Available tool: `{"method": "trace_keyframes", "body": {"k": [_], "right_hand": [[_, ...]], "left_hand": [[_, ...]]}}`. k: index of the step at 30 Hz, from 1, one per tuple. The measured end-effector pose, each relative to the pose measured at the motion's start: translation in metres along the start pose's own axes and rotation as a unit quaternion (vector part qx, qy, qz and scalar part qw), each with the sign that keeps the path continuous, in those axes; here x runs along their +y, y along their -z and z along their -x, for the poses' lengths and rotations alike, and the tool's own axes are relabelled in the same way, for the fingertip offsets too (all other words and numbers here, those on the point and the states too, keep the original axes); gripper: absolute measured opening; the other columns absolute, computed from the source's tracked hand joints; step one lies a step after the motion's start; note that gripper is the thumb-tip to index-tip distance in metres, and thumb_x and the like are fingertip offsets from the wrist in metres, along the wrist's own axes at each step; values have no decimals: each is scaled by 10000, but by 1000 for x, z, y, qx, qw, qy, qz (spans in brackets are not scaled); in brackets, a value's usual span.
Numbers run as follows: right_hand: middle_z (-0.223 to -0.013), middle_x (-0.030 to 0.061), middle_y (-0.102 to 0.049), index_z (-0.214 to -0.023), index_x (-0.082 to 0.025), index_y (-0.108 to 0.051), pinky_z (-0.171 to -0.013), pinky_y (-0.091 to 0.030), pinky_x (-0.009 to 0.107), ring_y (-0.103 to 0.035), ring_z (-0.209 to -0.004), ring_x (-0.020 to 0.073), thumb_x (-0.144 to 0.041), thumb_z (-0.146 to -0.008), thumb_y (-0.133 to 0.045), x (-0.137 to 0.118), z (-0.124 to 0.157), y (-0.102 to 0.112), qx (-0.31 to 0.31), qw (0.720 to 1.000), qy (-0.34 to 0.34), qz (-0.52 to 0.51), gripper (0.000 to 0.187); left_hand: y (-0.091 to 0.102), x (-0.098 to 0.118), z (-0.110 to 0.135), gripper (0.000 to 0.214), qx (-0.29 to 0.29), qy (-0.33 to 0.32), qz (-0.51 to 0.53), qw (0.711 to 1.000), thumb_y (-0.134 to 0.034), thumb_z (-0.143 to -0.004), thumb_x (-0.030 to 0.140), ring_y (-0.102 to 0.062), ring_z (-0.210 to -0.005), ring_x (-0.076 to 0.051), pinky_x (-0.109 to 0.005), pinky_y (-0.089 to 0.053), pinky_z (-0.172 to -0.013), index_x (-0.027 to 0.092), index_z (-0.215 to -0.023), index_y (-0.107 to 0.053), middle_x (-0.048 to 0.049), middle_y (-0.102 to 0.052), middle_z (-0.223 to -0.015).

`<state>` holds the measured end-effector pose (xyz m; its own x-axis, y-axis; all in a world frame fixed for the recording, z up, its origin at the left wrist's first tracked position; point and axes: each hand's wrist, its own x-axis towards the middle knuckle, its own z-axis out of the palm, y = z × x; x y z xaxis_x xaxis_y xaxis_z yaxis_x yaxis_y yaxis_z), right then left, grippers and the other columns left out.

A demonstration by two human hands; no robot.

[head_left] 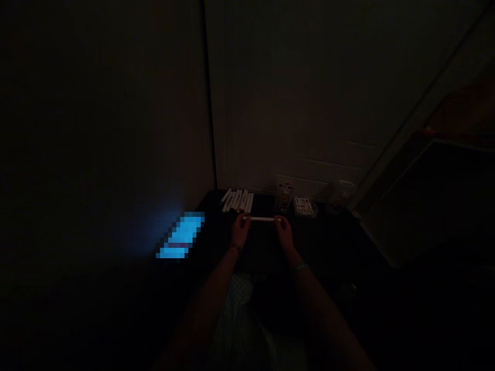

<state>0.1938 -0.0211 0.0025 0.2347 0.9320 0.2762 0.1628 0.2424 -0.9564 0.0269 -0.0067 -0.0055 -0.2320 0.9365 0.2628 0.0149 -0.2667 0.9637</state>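
Both my hands hold a thin white marker [263, 219] level above the dark table, one at each end. My left hand [240, 230] pinches its left end, and my right hand [284, 232] pinches its right end. Just beyond my left hand, several white markers [238, 201] lie side by side, one of them slanted at the left. Past my right hand sits a clear case [304, 206] with rows of small pieces I cannot make out. The scene is very dark, so finger detail is faint.
A clear package with printing [284, 197] and a clear container [341, 196] stand at the back of the dark table [332, 247], near the wall [286, 103]. A glowing blue, pixelated screen [181, 236] is at the left. A dark panel [441, 196] rises at the right.
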Motion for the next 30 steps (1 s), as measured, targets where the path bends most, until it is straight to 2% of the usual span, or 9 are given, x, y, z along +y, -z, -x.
{"method": "trace_keyframes", "body": {"k": [7,16,22,30], "right_hand": [[-777,20,-621,-964,-194,-553,-638,-412,243,-562,-726,150,-475,-744,-445,1,1,0,-6,1000,3,6,373],[-632,-13,-578,-813,-188,-566,-523,-354,207,-520,-585,120,-540,-722,-428,1,1,-2,15,997,-20,72,388],[-573,-27,-539,-710,-186,-546,-518,-331,207,-480,-562,110,-559,-719,-407,-12,6,0,25,995,-17,98,398],[-562,-21,-524,-631,-196,-517,-511,-316,211,-471,-564,117,-573,-720,-401,-18,8,2,23,992,-27,121,404]], "left_hand": [[0,3,2,403,9,-1,0,1000,-499,-719,395,-540,-602,-84,-203,-449,-562,176,-1056,-528,-12,-585,-744],[1,-1,1,310,22,-7,-71,997,-427,-764,404,-543,-582,-100,-215,-431,-559,176,-953,-519,-4,-575,-697],[2,-1,0,273,32,-33,-126,991,-412,-767,417,-520,-620,-114,-226,-394,-606,180,-840,-526,4,-568,-675],[1,9,3,275,39,-24,-114,992,-420,-759,437,-460,-544,-99,-206,-345,-548,179,-730,-512,27,-504,-578]]}}
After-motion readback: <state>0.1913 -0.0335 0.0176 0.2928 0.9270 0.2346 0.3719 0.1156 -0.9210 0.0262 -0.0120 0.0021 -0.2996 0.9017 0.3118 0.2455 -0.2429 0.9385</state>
